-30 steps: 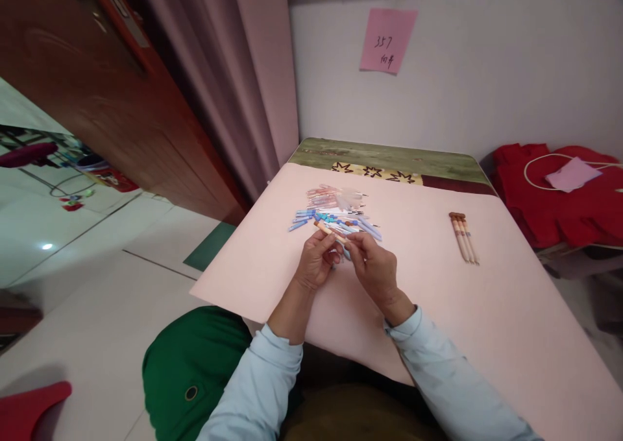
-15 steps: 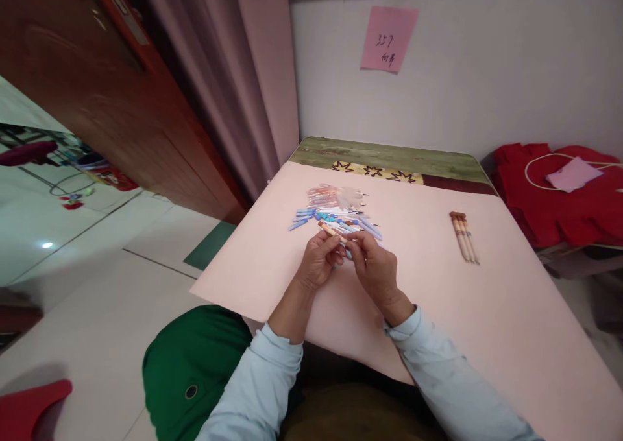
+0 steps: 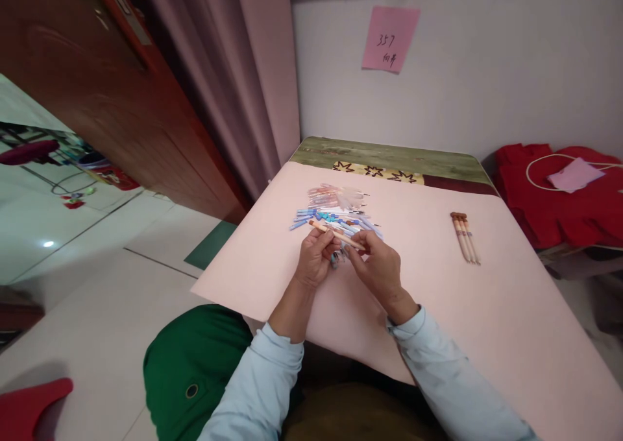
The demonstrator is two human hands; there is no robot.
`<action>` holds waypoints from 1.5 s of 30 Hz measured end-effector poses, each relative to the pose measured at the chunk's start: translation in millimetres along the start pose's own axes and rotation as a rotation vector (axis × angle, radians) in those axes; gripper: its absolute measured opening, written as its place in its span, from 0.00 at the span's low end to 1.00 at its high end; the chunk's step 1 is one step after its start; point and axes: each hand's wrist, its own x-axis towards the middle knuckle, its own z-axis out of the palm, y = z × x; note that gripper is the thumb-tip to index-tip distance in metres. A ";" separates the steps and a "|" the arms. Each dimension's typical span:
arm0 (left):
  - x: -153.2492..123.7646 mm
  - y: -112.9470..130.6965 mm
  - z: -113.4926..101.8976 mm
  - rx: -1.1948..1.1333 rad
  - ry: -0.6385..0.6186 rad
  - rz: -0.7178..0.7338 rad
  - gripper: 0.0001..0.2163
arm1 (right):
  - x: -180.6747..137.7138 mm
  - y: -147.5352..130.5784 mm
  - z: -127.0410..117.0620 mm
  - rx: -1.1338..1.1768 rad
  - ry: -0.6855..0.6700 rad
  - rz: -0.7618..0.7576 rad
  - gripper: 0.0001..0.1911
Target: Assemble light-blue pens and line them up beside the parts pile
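Note:
Both of my hands meet just in front of a heap of pen parts (image 3: 335, 207) on the pink table cover (image 3: 487, 311). My left hand (image 3: 314, 259) and my right hand (image 3: 377, 262) are closed on one cream pen with a brown cap (image 3: 335, 233), which lies across them, cap end to the left. The heap holds blue barrels, pinkish ones and clear pieces. Three finished cream pens with brown caps (image 3: 464, 237) lie side by side to the right, apart from my hands.
A pink note (image 3: 390, 39) hangs on the wall behind the table. Red bags with a pink sheet (image 3: 559, 194) lie at the right. A curtain and a dark red door stand at the left. A green stool (image 3: 195, 369) sits by my left arm.
The pen in my hands has swung flatter and now reaches further left and right. My right hand has shifted slightly up toward the heap.

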 end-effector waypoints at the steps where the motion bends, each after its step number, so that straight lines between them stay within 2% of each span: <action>1: 0.2 -0.5 -0.2 0.004 -0.007 0.000 0.12 | 0.1 0.3 0.2 0.003 0.004 0.011 0.09; 5: -0.1 -1.3 -1.2 0.020 -0.043 -0.028 0.12 | -0.4 0.4 -0.1 -0.015 0.020 0.040 0.13; 11: -0.7 -1.1 -2.4 0.035 -0.084 -0.034 0.11 | -0.6 1.2 -1.3 -0.080 -0.046 0.056 0.26; 14: -0.3 -1.1 -2.2 0.020 -0.047 -0.010 0.10 | -0.4 0.4 -0.8 -0.031 -0.035 0.065 0.19; 20: 0.1 -0.1 -1.5 0.009 -0.043 0.017 0.10 | -0.3 -0.6 -1.5 0.017 -0.028 0.077 0.12; 26: -0.3 0.1 -3.0 0.034 -0.073 0.011 0.09 | 0.2 0.5 -3.0 -0.078 -0.078 0.080 0.23; 29: -0.8 1.1 -2.4 0.057 -0.065 0.002 0.11 | 0.3 0.5 -0.9 -0.012 -0.053 0.060 0.18; 33: -1.8 2.4 -1.2 0.101 -0.072 -0.012 0.12 | -0.1 0.4 0.4 0.026 -0.025 0.030 0.17; 40: -3.1 2.0 -1.6 0.148 -0.114 -0.022 0.13 | -0.8 1.9 -1.4 -0.078 -0.095 0.047 0.25; 43: -2.9 1.3 -2.3 0.150 -0.117 -0.025 0.13 | -0.5 1.3 -0.6 -0.021 -0.064 0.041 0.18; 45: -2.6 0.7 -3.0 0.148 -0.126 -0.026 0.13 | -0.4 0.7 0.0 0.010 -0.041 0.030 0.17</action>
